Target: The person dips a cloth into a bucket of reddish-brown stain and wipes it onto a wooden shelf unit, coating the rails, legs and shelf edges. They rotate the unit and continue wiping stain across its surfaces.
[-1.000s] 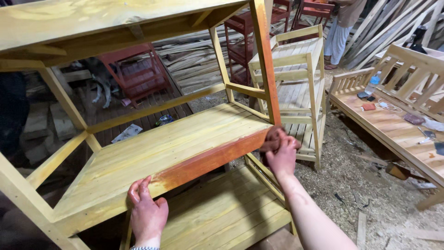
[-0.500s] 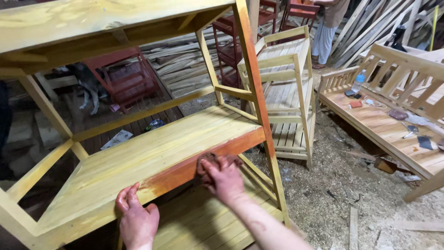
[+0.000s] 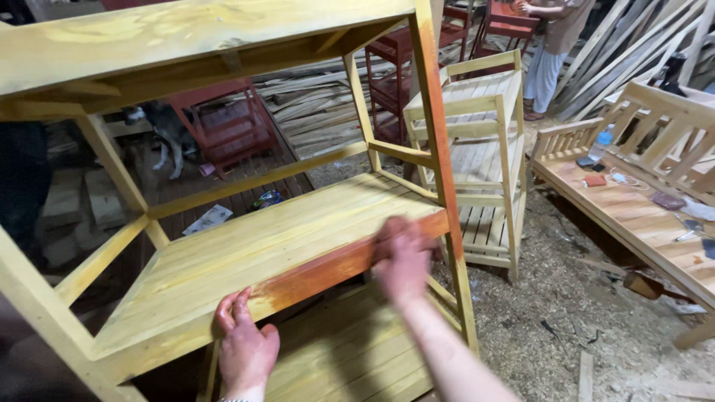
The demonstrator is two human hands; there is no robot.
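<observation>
**Two hands on the stained edge of a wooden shelf**

Closest in, the left hand [image 3: 244,346] lies on the front rail [image 3: 313,274] of the middle shelf [image 3: 275,238], fingers spread flat over the edge where yellow wood turns orange-red. Just to its right the right hand [image 3: 402,257] presses against the same rail near the corner post [image 3: 439,171]; it is blurred, so I cannot tell whether its fingers are curled round anything. The rail runs across the front of a tall yellow shelf unit [image 3: 186,37], with another slatted shelf below. Behind stands a pale, unstained rack [image 3: 477,141], and a long wooden bench [image 3: 633,201] with small items sits to the right. Farther back are red-painted racks [image 3: 223,123] and a person [image 3: 555,45] standing by leaning planks.
</observation>
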